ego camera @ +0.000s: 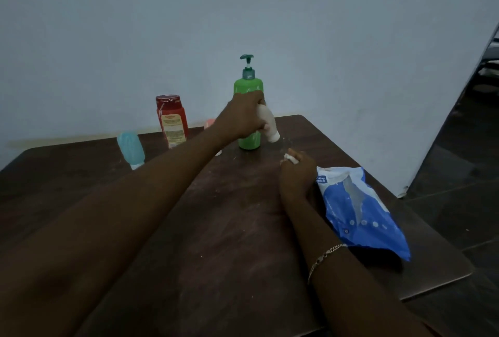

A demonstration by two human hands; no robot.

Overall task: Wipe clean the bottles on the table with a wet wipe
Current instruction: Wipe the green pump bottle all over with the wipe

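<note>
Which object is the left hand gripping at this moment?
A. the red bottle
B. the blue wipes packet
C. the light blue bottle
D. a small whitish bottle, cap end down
D: the left hand is closed around the small whitish bottle, held just in front of the green pump bottle, while the right hand holds a wad of wipe.

Dark brown wooden table (pixel 229 228), pale blue-grey wall (pixel 243 12), dark tiled floor (pixel 459 161)

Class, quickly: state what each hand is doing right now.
Left hand: closed around a small white bottle.
Right hand: closed on a bunched white wipe, resting on the table.
</note>
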